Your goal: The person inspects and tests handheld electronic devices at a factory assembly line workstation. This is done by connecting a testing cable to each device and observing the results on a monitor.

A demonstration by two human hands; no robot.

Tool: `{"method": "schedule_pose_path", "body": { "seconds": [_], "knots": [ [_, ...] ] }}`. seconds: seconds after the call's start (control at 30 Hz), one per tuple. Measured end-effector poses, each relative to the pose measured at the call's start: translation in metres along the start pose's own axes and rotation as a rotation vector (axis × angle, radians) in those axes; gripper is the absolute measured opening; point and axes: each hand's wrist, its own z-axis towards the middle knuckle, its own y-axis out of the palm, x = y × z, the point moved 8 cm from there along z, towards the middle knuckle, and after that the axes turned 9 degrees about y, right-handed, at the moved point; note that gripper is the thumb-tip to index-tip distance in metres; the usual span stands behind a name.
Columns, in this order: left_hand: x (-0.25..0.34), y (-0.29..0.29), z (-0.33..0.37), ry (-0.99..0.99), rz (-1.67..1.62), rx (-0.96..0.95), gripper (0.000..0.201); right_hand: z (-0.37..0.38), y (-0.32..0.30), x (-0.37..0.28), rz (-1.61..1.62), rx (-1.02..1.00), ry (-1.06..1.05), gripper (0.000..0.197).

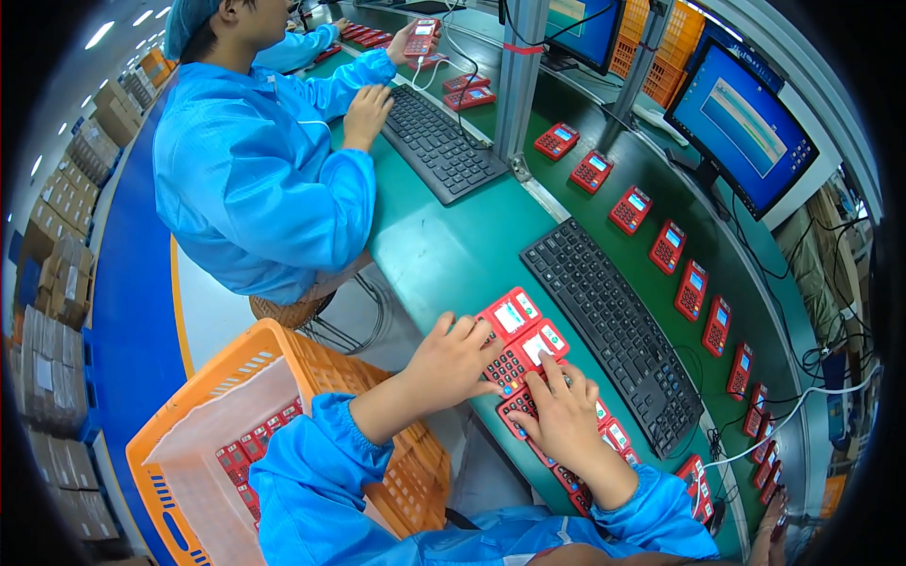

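A row of red handheld payment terminals lies along the near edge of the green bench. My left hand [451,363] is over the left side of this row, its fingers bent and apart at the edge of one payment terminal [510,370] with a black keypad and lit screen. My right hand [568,420] is just to the right, fingers spread, with the index fingertip at that screen. Another terminal [511,316] lies just beyond my left fingers. Under my right hand and wrist, more terminals [614,435] are partly hidden.
Beyond the row lies a black keyboard [613,335]. Several terminals [692,290] stand lit in a line behind it, near a monitor [743,130]. At my left is an orange crate [311,363] holding terminals. A co-worker in blue [264,179] holds a cabled terminal [421,38].
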Motion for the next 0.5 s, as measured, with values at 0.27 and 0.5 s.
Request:
{"method": "schedule_pose_path", "body": {
  "seconds": [0.27,0.5],
  "knots": [
    [-0.0051,-0.0022,-0.0008,-0.006,-0.005,0.004,0.061,0.0025,0.0026,-0.0014,0.008,-0.032,0.009,0.058],
    [-0.0056,-0.0049,0.0003,0.024,0.020,0.026,0.062,0.0052,-0.0028,-0.0053,-0.030,-0.021,0.012,0.058]
  ]
}}
